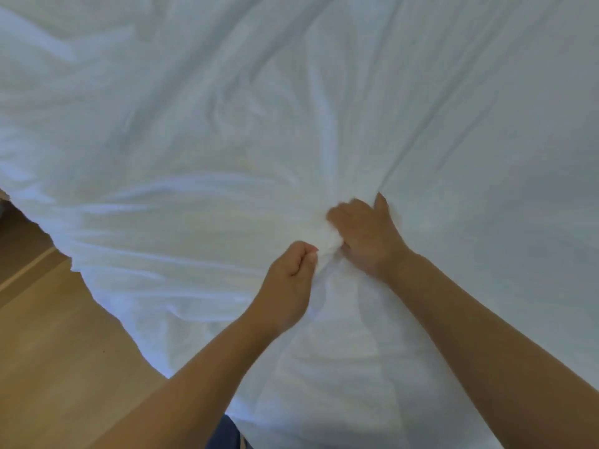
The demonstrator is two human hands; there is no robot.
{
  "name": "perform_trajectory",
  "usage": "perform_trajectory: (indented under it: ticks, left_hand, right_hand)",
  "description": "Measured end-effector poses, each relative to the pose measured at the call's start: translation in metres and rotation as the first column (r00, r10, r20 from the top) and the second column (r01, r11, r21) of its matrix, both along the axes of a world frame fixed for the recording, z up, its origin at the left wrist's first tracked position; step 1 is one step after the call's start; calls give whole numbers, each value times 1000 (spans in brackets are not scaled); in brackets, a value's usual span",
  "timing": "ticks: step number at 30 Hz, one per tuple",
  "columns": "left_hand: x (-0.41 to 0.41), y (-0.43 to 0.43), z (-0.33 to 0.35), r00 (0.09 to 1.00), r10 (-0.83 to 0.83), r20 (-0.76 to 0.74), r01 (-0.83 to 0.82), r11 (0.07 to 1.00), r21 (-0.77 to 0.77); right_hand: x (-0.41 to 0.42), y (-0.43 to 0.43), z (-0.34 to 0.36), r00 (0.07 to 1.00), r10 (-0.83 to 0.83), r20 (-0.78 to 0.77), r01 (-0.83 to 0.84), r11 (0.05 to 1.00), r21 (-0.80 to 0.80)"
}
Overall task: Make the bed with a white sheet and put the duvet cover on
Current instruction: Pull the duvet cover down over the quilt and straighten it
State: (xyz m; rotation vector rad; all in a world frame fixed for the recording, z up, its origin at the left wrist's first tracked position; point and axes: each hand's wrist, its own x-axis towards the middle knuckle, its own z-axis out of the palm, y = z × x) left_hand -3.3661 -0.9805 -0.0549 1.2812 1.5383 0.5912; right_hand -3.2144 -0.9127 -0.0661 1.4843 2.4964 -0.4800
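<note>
Starting at the left, a wooden floor (48,351) shows beside the bed, and the edge of the white cloth (291,108) hangs in front of it. The cloth fills almost all the view. It has many folds on the left side and lies much flatter on the right. I cannot tell if it is the sheet or the duvet cover, because it is all plain white.

Near the middle, the left hand (288,286) is closed like a fist and pinches a bit of the cloth. Right next to it is a bunched lump (324,238) where lots of folds meet. The right hand (366,234) is just on the other side of the lump. Most of its fingers curl down into the cloth and grab it, and one finger sticks out along the cloth.

I think the step in hand is pulling and spreading the cloth over the bed. It looks early in the job, since there are so many folds. The next move should be a good pull or a lift and shake, with both hands holding tight so the cloth does not slip. After that, the left side needs smoothing.
</note>
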Motion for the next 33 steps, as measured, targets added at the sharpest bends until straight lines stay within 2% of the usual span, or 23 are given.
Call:
perform_trajectory:
  ticks: [2, 3, 5, 7, 8, 10, 12, 14, 15, 17, 18, 20, 22, 24, 26, 28, 29, 30, 33]
  left_hand:
    - [8, 1, 5, 993, -78, 85, 94, 977, -191]
    - [14, 1, 6, 987, -131, 95, 149, 963, -223]
    - [29, -5, 10, 974, -223, 34, 225, 967, -120]
    - [41, -15, 10, 933, -301, -196, 312, 950, 28]
    - [43, -21, 6, 863, -347, -367, 392, 918, 55]
    - [43, -36, -7, 684, -413, -602, 503, 864, -20]
    - [37, -49, -19, 595, -462, -658, 519, 846, -124]
    - [27, -56, -25, 633, -416, -653, 443, 886, -136]
    - [21, -54, -25, 680, -361, -638, 378, 918, -117]
    - [11, -48, -21, 766, -276, -581, 279, 956, -87]
    - [8, -48, -18, 780, -270, -564, 273, 959, -82]
    - [11, -62, -11, 758, -294, -582, 317, 946, -64]
    - [24, -95, -4, 692, -359, -627, 434, 900, -35]
    - [43, -137, -4, 567, -498, -656, 597, 797, -89]
    - [54, -168, -16, 411, -570, -712, 690, 705, -166]
    - [58, -180, -27, 334, -502, -798, 713, 689, -135]
    - [59, -179, -29, 334, -455, -826, 715, 693, -92]
    - [59, -175, -30, 387, -416, -823, 706, 707, -26]
    - [54, -164, -17, 698, -319, -642, 546, 816, 188]
  right_hand:
    - [25, -20, 25, 1000, -9, 29, 9, 1000, -18]
    - [37, -29, 37, 997, -70, 33, 72, 996, -57]
    - [55, -34, 47, 974, -220, 55, 225, 966, -128]
    - [59, -26, 46, 927, -376, 18, 373, 913, -166]
    - [58, -24, 43, 904, -427, 13, 421, 886, -196]
    - [59, -35, 31, 908, -418, 32, 414, 882, -224]
    - [64, -66, 25, 903, -416, -105, 405, 908, -106]
    - [78, -103, 26, 884, -413, -219, 429, 903, 30]
    - [88, -122, 25, 883, -415, -219, 434, 899, 48]
    - [104, -157, 23, 906, -408, -113, 404, 913, -57]
    - [109, -172, 19, 912, -407, -61, 396, 908, -134]
    - [113, -189, 12, 909, -414, -47, 404, 904, -137]
    - [102, -195, 10, 922, -387, -28, 386, 922, -31]
    - [90, -199, 8, 925, -371, -86, 381, 912, 156]
    - [82, -206, 10, 899, -419, -129, 435, 886, 158]
    - [82, -224, 6, 869, -466, -167, 490, 856, 165]
    - [85, -235, 5, 852, -481, -209, 516, 838, 178]
    - [88, -246, 5, 843, -482, -238, 528, 827, 196]
    - [98, -290, 9, 810, -503, -303, 571, 795, 205]
